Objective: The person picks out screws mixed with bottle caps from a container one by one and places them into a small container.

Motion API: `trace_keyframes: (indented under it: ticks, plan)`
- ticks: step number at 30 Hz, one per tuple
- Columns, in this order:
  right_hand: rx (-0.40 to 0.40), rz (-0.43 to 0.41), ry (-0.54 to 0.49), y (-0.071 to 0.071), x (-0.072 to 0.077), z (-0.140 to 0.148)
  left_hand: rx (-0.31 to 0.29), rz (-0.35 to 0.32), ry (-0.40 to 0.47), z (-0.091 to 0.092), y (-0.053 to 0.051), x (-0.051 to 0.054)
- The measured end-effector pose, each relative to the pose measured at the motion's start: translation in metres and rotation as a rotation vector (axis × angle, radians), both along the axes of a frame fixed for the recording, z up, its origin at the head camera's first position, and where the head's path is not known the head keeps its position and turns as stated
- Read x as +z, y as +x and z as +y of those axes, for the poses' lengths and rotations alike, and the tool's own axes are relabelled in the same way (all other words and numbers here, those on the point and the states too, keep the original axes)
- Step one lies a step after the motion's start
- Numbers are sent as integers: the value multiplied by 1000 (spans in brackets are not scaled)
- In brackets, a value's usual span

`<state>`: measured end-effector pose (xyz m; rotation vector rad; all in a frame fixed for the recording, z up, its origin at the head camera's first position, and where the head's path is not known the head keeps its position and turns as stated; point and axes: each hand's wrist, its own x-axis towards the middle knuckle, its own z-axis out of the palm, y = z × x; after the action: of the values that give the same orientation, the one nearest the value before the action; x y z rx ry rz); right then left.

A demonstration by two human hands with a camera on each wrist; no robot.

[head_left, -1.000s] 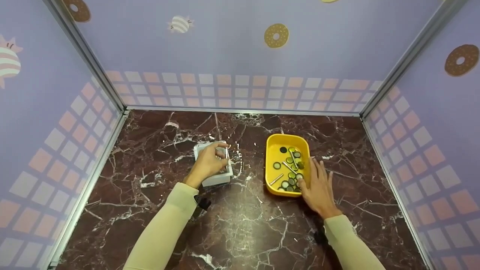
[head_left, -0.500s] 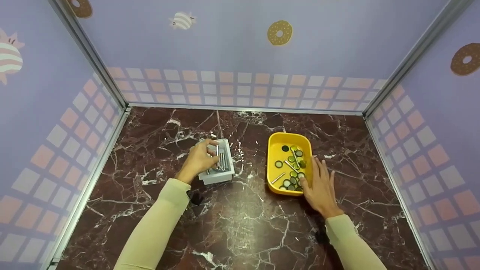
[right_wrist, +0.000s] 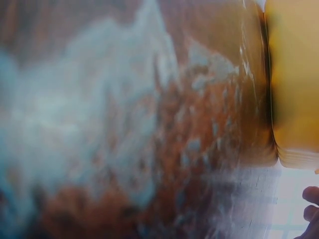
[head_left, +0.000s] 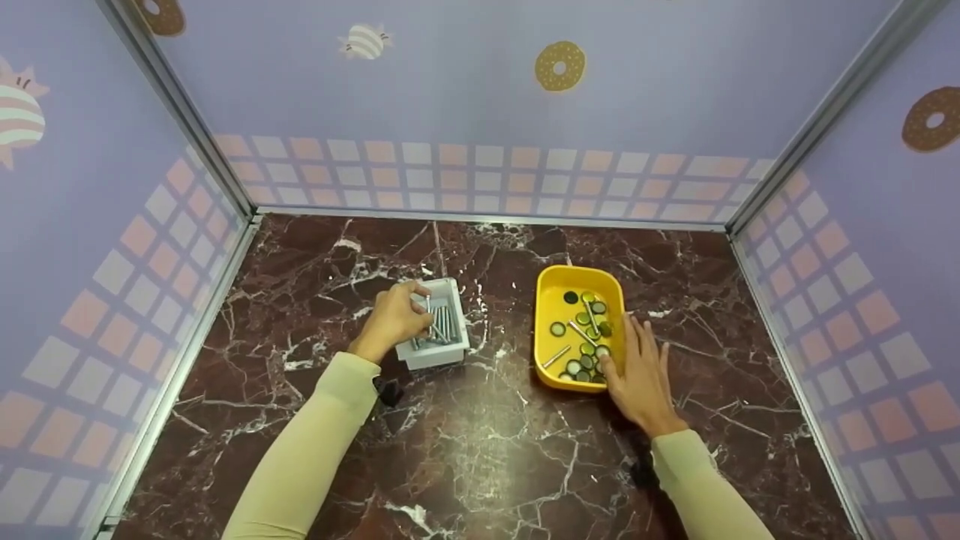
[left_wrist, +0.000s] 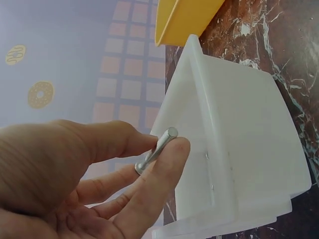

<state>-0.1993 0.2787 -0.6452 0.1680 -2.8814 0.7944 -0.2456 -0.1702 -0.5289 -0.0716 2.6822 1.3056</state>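
My left hand (head_left: 394, 319) is over the left side of a white plastic box (head_left: 457, 349). It pinches a short silver bolt (left_wrist: 158, 149) between thumb and fingers, above the box rim. Several long metal bolts (head_left: 445, 324) lie inside that box, partly hidden by the hand. Beside a yellow tray (head_left: 541, 322), my right hand (head_left: 640, 375) rests along the right wall, its fingers straight and the thumb at the rim. Loose bolts (head_left: 556, 356) and several round caps (head_left: 558, 328) are scattered in the tray. Only a few fingertips (right_wrist: 311, 195) show in the right wrist view.
Box and tray stand apart on a dark red marbled tabletop (head_left: 487, 450). Patterned lilac panels (head_left: 450, 97) enclose the back and both sides, with a metal frame strip (head_left: 487, 219) along the table's back edge.
My left hand has shifted left with the bolt, uncovering more of the bolts in the white box. The right hand keeps its place at the yellow tray; the head view has shifted slightly.
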Motion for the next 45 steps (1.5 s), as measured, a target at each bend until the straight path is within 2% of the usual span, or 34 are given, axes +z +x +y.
trace_keyframes:
  ticks: [9,15,23,27,34,39,45]
  plan:
    - [4,8,9,-2,1,0,-21,-9,-80,2,-6,0]
    - [1,4,4,-4,4,0,-24,5,-168,3,-10,2]
    - [4,14,2,-6,7,-1,-30,-23,-181,2,-14,6]
    - [2,2,-9,-1,4,-2,-15,-5,-187,3,-10,3]
    - [-7,-5,-4,6,-1,-1,3,102,-221,13,3,-1]
    - [-2,12,4,5,-3,-1,-8,168,-212,19,13,-4]
    - [-4,9,7,0,-1,0,-14,186,-255,30,17,-1]
